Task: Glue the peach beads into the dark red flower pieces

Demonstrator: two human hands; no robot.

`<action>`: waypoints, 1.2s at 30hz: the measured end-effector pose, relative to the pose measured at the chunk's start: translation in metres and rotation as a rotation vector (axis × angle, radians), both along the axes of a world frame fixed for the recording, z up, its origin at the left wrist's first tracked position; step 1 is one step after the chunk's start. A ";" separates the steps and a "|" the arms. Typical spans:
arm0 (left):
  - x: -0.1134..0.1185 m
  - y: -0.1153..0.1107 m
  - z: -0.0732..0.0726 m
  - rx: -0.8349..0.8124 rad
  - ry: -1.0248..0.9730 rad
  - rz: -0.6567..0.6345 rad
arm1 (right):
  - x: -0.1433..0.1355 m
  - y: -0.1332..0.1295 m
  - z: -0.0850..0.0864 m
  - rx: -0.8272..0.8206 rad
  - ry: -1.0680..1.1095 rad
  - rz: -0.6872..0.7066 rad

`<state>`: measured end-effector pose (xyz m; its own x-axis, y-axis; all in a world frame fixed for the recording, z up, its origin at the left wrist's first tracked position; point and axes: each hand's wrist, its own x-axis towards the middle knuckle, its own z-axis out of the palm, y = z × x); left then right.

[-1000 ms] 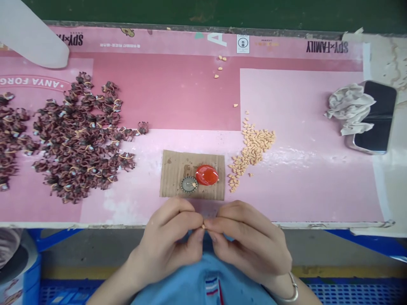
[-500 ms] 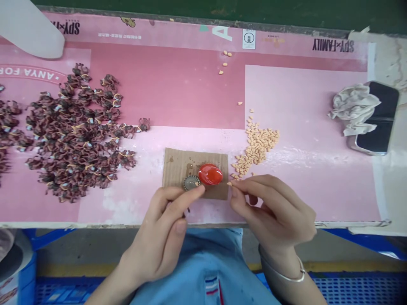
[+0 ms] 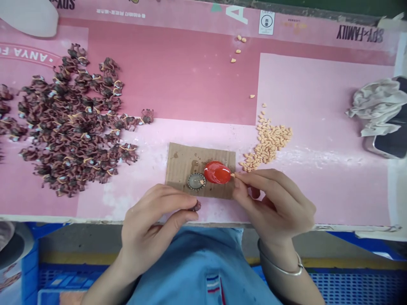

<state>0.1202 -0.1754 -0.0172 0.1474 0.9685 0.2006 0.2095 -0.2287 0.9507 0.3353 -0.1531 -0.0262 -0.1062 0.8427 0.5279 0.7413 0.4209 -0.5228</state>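
Note:
My left hand (image 3: pixel 162 222) pinches a small dark brown figure (image 3: pixel 197 206) between thumb and forefinger, just below the cardboard; most of the figure is hidden by the fingers. My right hand (image 3: pixel 270 203) is closed in a pinch on a tiny tan piece (image 3: pixel 232 175), whose tip is at the right edge of a glossy red oval lid or dish (image 3: pixel 218 172). Left of the red oval lies a bottle cap (image 3: pixel 192 181) with a crimped rim and a tan bit inside. Both rest on a cardboard piece (image 3: pixel 178 163).
Many brown figures (image 3: pixel 76 127) are heaped at the left. A pile of tan pieces (image 3: pixel 267 148) lies right of the cardboard, with several strays farther back. At far right, crumpled cloth or tissue (image 3: pixel 375 101) lies on a phone-like device (image 3: pixel 394 142).
The view has shifted slightly. My left hand has drawn back from the bottle cap and now shows the brown figure at its fingertips. My right hand has brought the tan piece to the red oval.

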 end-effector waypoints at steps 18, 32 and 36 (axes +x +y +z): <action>0.014 -0.005 0.009 -0.527 -0.448 0.006 | -0.024 -0.016 0.025 -0.009 0.138 0.216; 0.004 0.026 0.023 -0.013 0.022 -0.044 | -0.008 -0.019 0.035 -0.090 -0.108 0.262; -0.012 0.114 0.044 0.123 0.370 0.001 | 0.016 -0.018 0.022 -0.036 0.113 -0.089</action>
<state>0.1077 -0.0613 0.0263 0.2309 0.9407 0.2485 0.5331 -0.3360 0.7765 0.3512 -0.1708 -0.0037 0.0280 0.8647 0.5015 0.7104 0.3357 -0.6185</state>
